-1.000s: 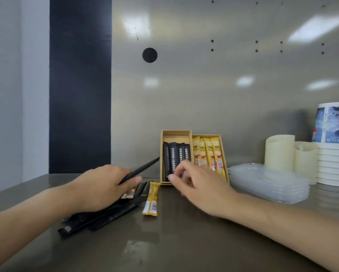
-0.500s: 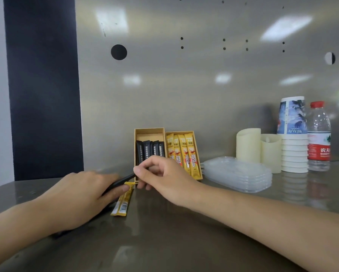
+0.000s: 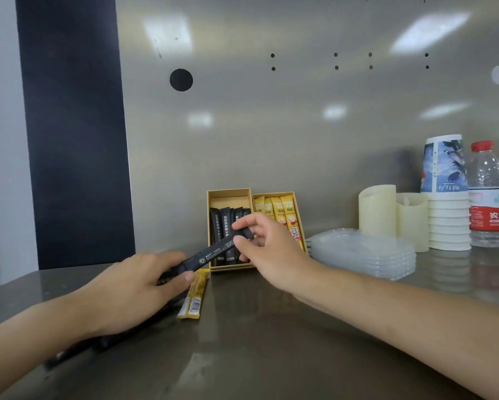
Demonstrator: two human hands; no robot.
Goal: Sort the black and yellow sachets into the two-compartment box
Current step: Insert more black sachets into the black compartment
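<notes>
The left hand (image 3: pixel 132 287) lies low over the grey metal worktop (image 3: pixel 271 356), palm down, with its forearm coming in from 8 o'clock. Its thumb and curled fingers pinch the lower end of a long black stick sachet (image 3: pixel 210 255). This sachet rises on a slant toward 2 o'clock. There the right hand (image 3: pixel 268 249) pinches its upper end between thumb and forefinger, the other fingers loosely bent. The right forearm comes in from 4 o'clock.

The held sachet is in the air, in front of the tan cardboard two-compartment box (image 3: pixel 228 193), which stands at 12 o'clock from the hands. A row of black sachets (image 3: pixel 222 223) stands in its left compartment, and a row of yellow sachets (image 3: pixel 283 212) in its right one. A single yellow stick sachet (image 3: pixel 194 295) lies flat on the worktop, just beside the left thumb. More dark sachets (image 3: pixel 112 342) lie partly hidden under the left hand and wrist.

At 3 o'clock from the box are a stack of clear plastic lids (image 3: pixel 363 252), two cream candles (image 3: pixel 376 210), a stack of white paper cups (image 3: pixel 447 220) and a clear water bottle with a red cap (image 3: pixel 486 194).
</notes>
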